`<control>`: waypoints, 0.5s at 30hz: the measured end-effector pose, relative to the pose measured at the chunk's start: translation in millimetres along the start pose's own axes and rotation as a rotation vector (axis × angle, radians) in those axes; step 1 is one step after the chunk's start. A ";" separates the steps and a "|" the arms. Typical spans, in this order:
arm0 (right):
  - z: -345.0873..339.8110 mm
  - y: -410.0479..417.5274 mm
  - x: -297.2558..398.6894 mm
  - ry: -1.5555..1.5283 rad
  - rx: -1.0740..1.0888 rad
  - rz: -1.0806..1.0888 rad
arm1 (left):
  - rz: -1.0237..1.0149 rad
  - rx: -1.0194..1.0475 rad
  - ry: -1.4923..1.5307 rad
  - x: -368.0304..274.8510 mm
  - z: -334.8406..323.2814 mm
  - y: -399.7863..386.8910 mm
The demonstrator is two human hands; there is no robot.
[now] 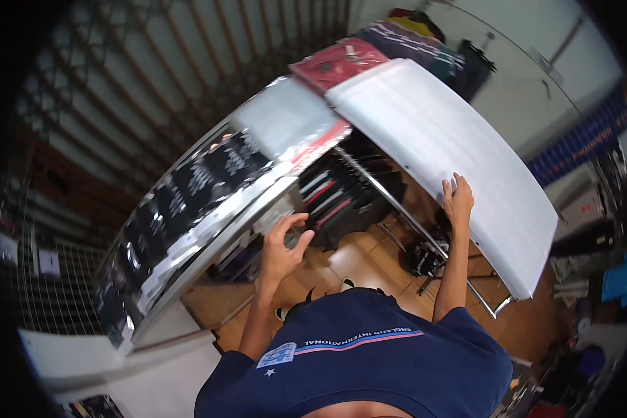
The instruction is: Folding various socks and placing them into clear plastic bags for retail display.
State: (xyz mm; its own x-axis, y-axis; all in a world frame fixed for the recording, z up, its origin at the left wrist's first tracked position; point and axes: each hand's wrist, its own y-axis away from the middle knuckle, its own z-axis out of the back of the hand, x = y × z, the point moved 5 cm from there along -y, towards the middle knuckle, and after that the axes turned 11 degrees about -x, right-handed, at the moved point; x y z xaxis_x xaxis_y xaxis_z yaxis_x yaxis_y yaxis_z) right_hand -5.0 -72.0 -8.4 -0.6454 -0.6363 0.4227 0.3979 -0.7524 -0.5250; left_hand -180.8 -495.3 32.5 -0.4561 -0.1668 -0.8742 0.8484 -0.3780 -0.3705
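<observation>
My right hand (457, 201) rests its fingers on the near edge of a long white padded board (449, 136). Raised over the gap between two surfaces, my left hand (285, 251) is empty, thumb and fingers apart. To the left of it runs a counter with a row of black printed garments in clear plastic bags (180, 196). A clear plastic-wrapped pack with a red edge (292, 117) lies at the counter's far end. Beside it, at the board's far end, is a red garment in clear plastic (337, 65).
Below the gap, dark clothes hang (339, 209) near a chrome rail (381, 188). A folding metal lattice gate (188, 47) stands behind the counter. More folded garments (413, 39) are stacked at the back. Blue packs (580, 141) line a shelf on the right.
</observation>
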 end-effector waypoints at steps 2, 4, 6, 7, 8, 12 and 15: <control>-0.2 1.4 -63.6 0.240 0.123 -0.143 | -0.011 0.131 0.056 -14.2 -51.7 -12.6; 11.2 9.2 -82.7 0.322 0.137 -0.141 | -0.011 0.248 0.079 -20.2 -96.0 -24.5; 16.3 8.6 -97.5 0.331 0.169 -0.163 | -0.048 0.340 0.084 -22.7 -138.4 -37.8; 17.9 10.1 -99.6 0.330 0.178 -0.165 | -0.056 0.374 0.078 -26.8 -156.3 -43.5; 16.9 8.2 -99.9 0.323 0.181 -0.165 | -0.062 0.411 0.094 -31.5 -173.2 -49.8; 11.8 -3.2 -95.0 0.315 0.215 -0.196 | -0.131 0.539 0.126 -42.2 -234.1 -81.8; 1.4 -15.4 -96.3 0.287 0.212 -0.203 | -0.177 0.546 0.164 -42.8 -280.2 -116.3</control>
State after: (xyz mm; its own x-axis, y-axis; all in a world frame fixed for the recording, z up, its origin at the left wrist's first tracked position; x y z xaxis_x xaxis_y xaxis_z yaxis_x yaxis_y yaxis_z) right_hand 51.9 0.6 -40.0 -0.8682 -0.4207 0.2630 0.3504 -0.8952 -0.2754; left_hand -184.7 -189.0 25.1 -0.4938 0.0674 -0.8670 0.4824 -0.8083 -0.3376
